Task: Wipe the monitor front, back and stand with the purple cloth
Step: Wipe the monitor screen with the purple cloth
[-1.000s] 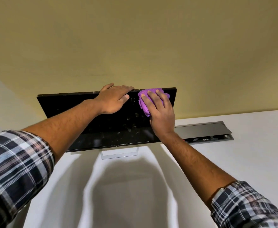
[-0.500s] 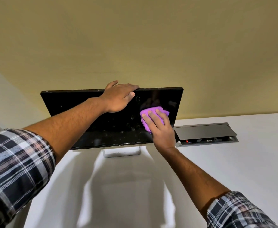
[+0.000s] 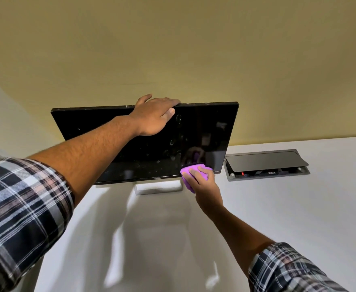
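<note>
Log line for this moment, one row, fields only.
left hand: grips monitor top edge | right hand: presses purple cloth at screen's lower right | smudges mid-screen | back, stand: unseen

The monitor (image 3: 118, 131) is a black, glossy flat panel, dark and marked with smudges and droplets, standing upright on a pale open-frame stand (image 3: 157, 188) below its lower edge at 6 o'clock. The purple cloth (image 3: 188, 173), bunched, lies against the screen's lower edge towards its 5 o'clock corner.
</note>
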Available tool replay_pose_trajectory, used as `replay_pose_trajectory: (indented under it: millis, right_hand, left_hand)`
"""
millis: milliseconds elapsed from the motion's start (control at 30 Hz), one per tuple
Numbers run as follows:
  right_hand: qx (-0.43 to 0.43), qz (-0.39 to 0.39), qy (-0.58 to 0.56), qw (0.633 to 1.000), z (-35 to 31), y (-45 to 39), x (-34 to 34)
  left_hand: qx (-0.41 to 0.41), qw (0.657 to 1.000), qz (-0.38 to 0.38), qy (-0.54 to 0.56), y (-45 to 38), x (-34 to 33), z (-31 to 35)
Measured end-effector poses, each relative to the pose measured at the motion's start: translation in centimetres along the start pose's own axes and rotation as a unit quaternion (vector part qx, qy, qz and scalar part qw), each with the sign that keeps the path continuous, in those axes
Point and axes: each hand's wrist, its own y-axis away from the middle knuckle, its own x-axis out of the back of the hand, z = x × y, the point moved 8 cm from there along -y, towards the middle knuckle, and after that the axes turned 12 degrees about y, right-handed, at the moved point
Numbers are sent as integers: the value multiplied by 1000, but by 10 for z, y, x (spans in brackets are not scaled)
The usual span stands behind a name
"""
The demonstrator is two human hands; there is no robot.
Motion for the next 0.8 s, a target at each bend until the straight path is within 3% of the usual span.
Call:
replay_pose_trajectory:
  millis: [267, 567, 800]
  right_hand:
    - [-43, -192, 9, 980, 12, 11, -27]
    - [-54, 45, -11, 997, 30, -82, 86]
    - [4, 141, 16, 990, 1, -125, 113]
  left_hand:
    - [6, 1000, -11, 4, 5, 0, 1]
    - [1, 998, -52, 36, 12, 10, -6]
    - [32, 999, -24, 9, 47, 38, -39]
